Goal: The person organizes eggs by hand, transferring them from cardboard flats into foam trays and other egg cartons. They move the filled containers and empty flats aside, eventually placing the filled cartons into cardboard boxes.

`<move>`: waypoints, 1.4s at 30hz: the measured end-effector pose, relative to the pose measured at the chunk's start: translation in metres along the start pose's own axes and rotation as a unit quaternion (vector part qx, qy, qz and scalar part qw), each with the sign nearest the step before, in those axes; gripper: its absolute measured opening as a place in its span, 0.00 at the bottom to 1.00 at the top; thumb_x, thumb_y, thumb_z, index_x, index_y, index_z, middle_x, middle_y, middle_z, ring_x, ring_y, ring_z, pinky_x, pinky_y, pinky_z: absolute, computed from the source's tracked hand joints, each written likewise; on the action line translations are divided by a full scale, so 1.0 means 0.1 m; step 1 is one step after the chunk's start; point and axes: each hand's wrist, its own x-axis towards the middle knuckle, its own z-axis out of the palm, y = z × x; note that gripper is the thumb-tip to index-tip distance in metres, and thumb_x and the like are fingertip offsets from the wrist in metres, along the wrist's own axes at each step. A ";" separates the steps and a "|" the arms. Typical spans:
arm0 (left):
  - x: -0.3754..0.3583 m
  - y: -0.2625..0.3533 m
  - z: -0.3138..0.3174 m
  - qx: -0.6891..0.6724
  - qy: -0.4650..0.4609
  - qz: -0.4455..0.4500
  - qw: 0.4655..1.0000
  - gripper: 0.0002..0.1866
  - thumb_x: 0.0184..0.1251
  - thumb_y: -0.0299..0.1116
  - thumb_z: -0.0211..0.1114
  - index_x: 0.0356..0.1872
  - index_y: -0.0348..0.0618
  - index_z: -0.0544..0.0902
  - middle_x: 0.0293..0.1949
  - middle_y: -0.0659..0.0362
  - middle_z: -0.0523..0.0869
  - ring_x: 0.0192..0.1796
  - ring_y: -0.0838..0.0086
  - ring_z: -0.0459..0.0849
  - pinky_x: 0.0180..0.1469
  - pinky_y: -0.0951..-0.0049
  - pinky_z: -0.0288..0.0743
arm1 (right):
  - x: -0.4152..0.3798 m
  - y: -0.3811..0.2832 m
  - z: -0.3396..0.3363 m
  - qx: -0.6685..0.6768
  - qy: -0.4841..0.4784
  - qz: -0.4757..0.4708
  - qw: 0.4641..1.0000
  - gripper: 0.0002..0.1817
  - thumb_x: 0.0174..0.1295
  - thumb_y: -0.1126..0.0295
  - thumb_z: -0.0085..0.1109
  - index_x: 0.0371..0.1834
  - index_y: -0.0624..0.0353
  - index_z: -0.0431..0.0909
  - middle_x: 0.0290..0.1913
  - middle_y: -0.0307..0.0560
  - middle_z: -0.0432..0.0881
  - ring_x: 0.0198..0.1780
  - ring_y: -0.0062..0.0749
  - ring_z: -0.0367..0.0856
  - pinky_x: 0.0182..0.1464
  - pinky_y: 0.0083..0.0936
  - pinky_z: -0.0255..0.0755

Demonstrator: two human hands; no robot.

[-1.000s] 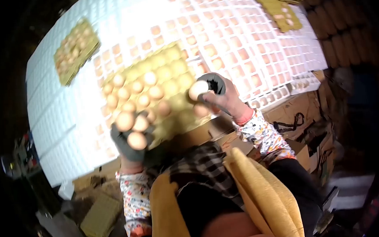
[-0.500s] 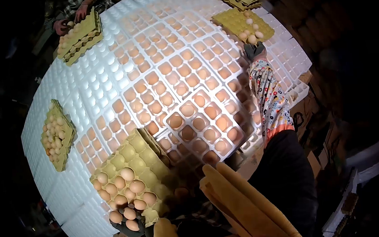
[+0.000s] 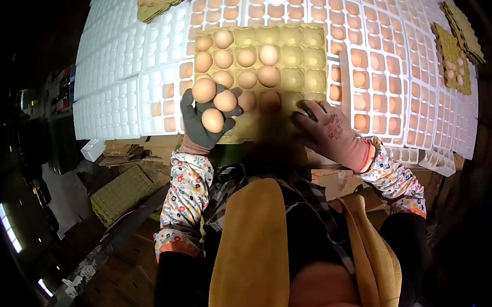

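Note:
My left hand (image 3: 203, 119), in a dark-palmed glove, is closed around several brown eggs (image 3: 212, 120) at the left front of a yellow-green egg tray (image 3: 307, 57). Rows of brown eggs (image 3: 246, 56) fill part of that tray's left and middle cups, while cups on its right show no eggs. Over the tray's near right corner is my right hand (image 3: 329, 127), back of the pinkish glove upward. Its fingers are curled down into shadow, and what they hold, if anything, is hidden.
White plastic egg trays (image 3: 403, 96) cover the table, many with eggs. Another egg tray (image 3: 164, 6) stands at the back left, and a tray with a few eggs (image 3: 456, 70) lies far right. Below the table's left edge are stacked trays (image 3: 122, 195) and cardboard.
The view has turned and shifted. My right hand has come from the far-right tray to the near tray's right corner. My left hand still holds eggs.

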 end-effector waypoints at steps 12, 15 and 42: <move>-0.45 0.61 -0.86 0.018 -0.039 -0.052 0.998 0.16 0.75 0.43 0.52 0.47 0.39 0.75 0.40 0.54 0.83 0.29 0.72 0.80 0.26 0.76 0.74 | -0.04 -0.50 0.05 0.149 0.101 0.359 0.916 0.26 0.53 0.77 0.65 0.59 0.60 0.76 0.52 0.50 0.80 0.53 0.39 0.80 0.52 0.30 0.77; -0.63 0.65 -1.47 -0.146 -0.039 -0.158 0.976 0.14 0.74 0.41 0.55 0.48 0.41 0.76 0.35 0.62 0.82 0.31 0.78 0.79 0.32 0.77 0.74 | 0.02 -0.69 0.14 0.131 0.098 0.372 0.914 0.28 0.52 0.80 0.63 0.61 0.60 0.74 0.55 0.46 0.77 0.56 0.34 0.79 0.56 0.24 0.78; 1.89 1.16 -2.73 0.816 0.017 0.256 0.518 0.33 0.66 0.51 0.62 0.68 0.48 0.66 0.62 0.47 0.70 0.64 0.51 0.67 0.65 0.41 0.55 | 2.55 -1.93 0.69 0.231 0.193 0.283 0.911 0.22 0.58 0.71 0.65 0.57 0.61 0.76 0.52 0.52 0.80 0.52 0.40 0.81 0.57 0.32 0.74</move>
